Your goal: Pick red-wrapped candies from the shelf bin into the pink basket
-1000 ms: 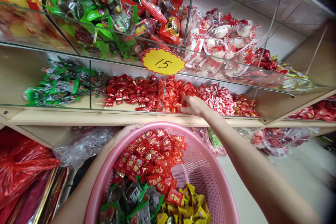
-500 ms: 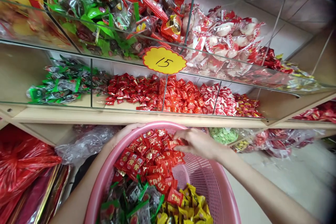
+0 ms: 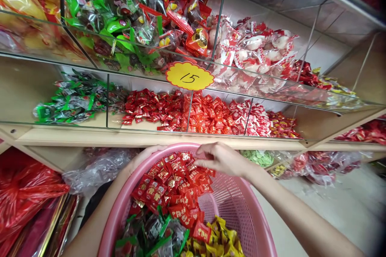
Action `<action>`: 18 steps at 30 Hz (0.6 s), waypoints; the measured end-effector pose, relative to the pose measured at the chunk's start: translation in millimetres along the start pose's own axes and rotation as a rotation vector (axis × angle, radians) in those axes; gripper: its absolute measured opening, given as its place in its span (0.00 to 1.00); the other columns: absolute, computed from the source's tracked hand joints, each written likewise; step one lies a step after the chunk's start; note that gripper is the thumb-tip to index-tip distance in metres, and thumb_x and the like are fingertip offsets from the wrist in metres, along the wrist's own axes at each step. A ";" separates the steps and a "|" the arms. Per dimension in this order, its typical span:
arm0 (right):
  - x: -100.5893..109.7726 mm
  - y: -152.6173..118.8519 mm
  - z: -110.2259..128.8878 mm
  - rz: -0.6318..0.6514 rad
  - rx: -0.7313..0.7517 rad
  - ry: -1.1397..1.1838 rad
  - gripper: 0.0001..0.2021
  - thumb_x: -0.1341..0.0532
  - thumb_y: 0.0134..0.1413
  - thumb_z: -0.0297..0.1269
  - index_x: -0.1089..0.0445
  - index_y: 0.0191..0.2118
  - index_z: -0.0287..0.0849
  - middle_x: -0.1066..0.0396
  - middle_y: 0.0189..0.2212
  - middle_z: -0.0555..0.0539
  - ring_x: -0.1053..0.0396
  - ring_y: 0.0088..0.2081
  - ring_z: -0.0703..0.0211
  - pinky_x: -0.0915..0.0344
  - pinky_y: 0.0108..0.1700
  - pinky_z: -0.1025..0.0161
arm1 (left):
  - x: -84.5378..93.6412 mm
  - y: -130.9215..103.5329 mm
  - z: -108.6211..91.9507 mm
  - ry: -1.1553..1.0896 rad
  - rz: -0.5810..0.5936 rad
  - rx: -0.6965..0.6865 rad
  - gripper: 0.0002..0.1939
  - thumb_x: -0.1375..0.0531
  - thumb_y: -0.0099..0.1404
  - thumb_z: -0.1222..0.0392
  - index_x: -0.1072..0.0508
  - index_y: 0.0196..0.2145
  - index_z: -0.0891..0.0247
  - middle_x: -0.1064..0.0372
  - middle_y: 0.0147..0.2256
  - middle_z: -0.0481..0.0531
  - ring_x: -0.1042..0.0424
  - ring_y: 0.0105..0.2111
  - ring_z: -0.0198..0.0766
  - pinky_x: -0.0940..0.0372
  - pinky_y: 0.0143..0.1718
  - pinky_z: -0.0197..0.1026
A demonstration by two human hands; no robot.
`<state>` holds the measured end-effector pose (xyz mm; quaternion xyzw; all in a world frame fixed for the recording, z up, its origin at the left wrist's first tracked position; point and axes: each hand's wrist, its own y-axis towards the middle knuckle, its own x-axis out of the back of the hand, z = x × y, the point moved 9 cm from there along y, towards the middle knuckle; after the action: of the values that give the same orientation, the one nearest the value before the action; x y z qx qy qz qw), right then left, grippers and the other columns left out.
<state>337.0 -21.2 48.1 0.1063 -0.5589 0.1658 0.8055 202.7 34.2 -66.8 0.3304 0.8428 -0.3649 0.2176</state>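
Note:
A pink plastic basket (image 3: 262, 225) holds red-wrapped candies (image 3: 177, 172), green-and-clear packets (image 3: 159, 229) and yellow-wrapped candies (image 3: 223, 237). Around the basket's far left rim lies my left hand (image 3: 144, 158), gripping it from outside, its fingers partly hidden behind the rim. My right hand (image 3: 218, 158) hovers over the basket's far right rim, its bent fingers apart above the red candies. No candy shows between those fingers.
Glass-fronted shelves of candies rise ahead, with a yellow price tag (image 3: 189, 76) reading 15. A wooden shelf edge (image 3: 90, 138) runs just beyond the basket. Red plastic bags (image 3: 27, 196) stand at the left, and more bagged goods (image 3: 319, 164) lie at the right.
My right hand has shifted slightly left, and the candy at its fingertips is no longer there. The shelves and price tag sit a little lower in view.

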 end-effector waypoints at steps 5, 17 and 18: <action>54.4 25.1 -53.3 -0.319 -0.228 -0.110 0.15 0.48 0.54 0.44 0.33 0.26 0.40 0.35 0.19 0.50 0.42 0.21 0.66 0.48 0.25 0.67 | -6.4 2.2 12.4 -0.036 0.104 0.130 0.16 0.45 0.59 0.60 0.29 0.42 0.70 0.24 0.30 0.56 0.25 0.30 0.45 0.34 0.37 0.42; 29.4 59.9 -118.1 -0.047 -0.740 -0.154 0.22 0.40 0.40 0.54 0.30 0.32 0.37 0.29 0.33 0.39 0.32 0.35 0.54 0.40 0.31 0.65 | 9.0 17.2 10.3 -0.018 0.141 0.056 0.14 0.43 0.57 0.59 0.27 0.40 0.68 0.25 0.32 0.55 0.26 0.29 0.44 0.33 0.33 0.40; 29.0 60.2 -119.0 -0.041 -0.753 -0.150 0.22 0.39 0.40 0.54 0.30 0.33 0.37 0.29 0.34 0.38 0.32 0.36 0.53 0.40 0.32 0.64 | 10.2 17.2 9.8 -0.017 0.128 0.048 0.14 0.43 0.57 0.59 0.27 0.40 0.68 0.25 0.32 0.55 0.26 0.29 0.44 0.33 0.33 0.40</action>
<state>426.0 81.0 32.4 -0.1737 -0.6358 -0.0756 0.7483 209.3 39.7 -87.4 0.3858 0.8090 -0.3731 0.2398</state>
